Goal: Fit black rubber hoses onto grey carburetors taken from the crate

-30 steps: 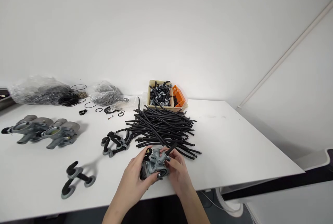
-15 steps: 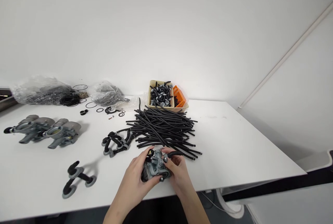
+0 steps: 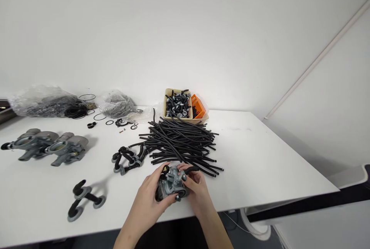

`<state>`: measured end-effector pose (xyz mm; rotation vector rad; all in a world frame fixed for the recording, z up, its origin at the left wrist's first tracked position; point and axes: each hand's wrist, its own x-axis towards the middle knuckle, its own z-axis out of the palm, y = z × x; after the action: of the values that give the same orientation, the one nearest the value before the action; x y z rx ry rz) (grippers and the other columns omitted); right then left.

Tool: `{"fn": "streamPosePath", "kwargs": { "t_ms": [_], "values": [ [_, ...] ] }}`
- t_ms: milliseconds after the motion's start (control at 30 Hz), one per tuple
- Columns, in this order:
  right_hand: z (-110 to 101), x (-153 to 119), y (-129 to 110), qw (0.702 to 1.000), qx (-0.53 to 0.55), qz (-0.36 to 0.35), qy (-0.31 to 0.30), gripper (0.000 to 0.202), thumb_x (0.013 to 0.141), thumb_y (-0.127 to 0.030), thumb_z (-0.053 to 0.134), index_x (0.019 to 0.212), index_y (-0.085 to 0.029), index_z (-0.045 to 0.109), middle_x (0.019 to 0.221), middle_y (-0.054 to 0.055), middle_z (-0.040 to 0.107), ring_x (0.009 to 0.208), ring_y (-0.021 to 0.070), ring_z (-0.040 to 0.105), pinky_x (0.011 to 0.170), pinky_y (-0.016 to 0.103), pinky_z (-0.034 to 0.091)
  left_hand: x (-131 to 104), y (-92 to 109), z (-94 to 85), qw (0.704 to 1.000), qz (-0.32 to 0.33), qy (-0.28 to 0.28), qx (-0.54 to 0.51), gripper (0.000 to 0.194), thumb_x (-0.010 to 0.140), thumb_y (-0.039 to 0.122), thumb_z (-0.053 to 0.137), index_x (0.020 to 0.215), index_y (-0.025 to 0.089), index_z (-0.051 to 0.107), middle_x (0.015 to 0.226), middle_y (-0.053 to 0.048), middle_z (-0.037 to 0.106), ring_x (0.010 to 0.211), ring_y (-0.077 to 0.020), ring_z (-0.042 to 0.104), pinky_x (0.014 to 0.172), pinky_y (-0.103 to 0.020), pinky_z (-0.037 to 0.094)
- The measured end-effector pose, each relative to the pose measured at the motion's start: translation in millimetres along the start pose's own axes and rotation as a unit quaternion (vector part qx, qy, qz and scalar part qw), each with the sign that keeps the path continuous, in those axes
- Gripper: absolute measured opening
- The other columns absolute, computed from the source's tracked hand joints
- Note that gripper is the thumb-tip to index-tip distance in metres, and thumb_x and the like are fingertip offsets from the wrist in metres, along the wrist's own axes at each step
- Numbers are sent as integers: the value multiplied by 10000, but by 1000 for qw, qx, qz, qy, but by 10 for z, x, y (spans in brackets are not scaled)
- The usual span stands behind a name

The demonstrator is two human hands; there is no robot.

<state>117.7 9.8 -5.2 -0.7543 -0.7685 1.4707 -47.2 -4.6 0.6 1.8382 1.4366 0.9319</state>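
Observation:
A grey metal carburetor (image 3: 172, 181) is held between both hands at the table's front edge. My left hand (image 3: 150, 195) wraps its left side, thumb along the lower front. On the right side, my right hand (image 3: 196, 191) grips it, with the thumb on top near a short black hose (image 3: 191, 169) that sticks out to the right. The fingertips behind the carburetor are partly hidden. Just beyond the hands lies a pile of black hoses (image 3: 182, 141).
Two more carburetors (image 3: 68, 148) stand at left. Black tubes with grey rings (image 3: 83, 199) lie front left, others (image 3: 127, 160) nearer the pile. Behind are a cream basket (image 3: 164, 106) of parts, an orange basket (image 3: 199, 104), plastic bags (image 3: 115, 104) and black rings (image 3: 109, 122).
The view has shifted slightly, so the table items appear a little further left. Both hands keep hold of the carburetor, with hardly any change in grip.

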Motion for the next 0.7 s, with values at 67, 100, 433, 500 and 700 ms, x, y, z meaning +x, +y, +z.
{"fn": "streamPosePath", "kwargs": {
  "t_ms": [67,100,433,500,700],
  "values": [
    [-8,-11,-14,999,27,18,-4,260,599,-314,861,796,-201,736,994,67,670,908,217,592,766,301,467,4,-6,-2,1000,-7,-4,-9,680,769,276,647,1408,238,418,1400,-106,540,1283,-315,489,1067,-491,397],
    [-7,-18,-26,999,40,25,-7,249,606,-298,855,791,-200,723,985,61,669,887,207,592,746,288,464,6,-5,-5,1000,-11,-7,-14,681,772,274,644,1411,241,412,1401,-107,537,1273,-313,498,1062,-492,403],
    [21,-26,-76,998,47,42,-6,269,592,-275,875,747,-195,671,911,27,680,746,146,561,634,238,428,2,-5,-18,999,-10,-8,-39,685,761,266,648,1411,239,433,1388,-119,548,1247,-320,523,1037,-493,430],
    [14,-23,-63,998,31,46,-7,297,592,-305,879,822,-198,724,883,27,684,746,147,567,647,242,433,3,-4,-20,999,-12,-10,-42,689,764,270,646,1416,242,428,1389,-119,547,1243,-320,527,1029,-496,438],
    [4,-28,-44,999,16,51,0,312,599,-335,879,869,-214,777,820,30,710,726,159,594,660,269,452,7,-9,-18,999,-20,-14,-46,699,750,255,648,1413,245,427,1396,-109,538,1255,-301,517,1041,-463,429]
  ]
}}
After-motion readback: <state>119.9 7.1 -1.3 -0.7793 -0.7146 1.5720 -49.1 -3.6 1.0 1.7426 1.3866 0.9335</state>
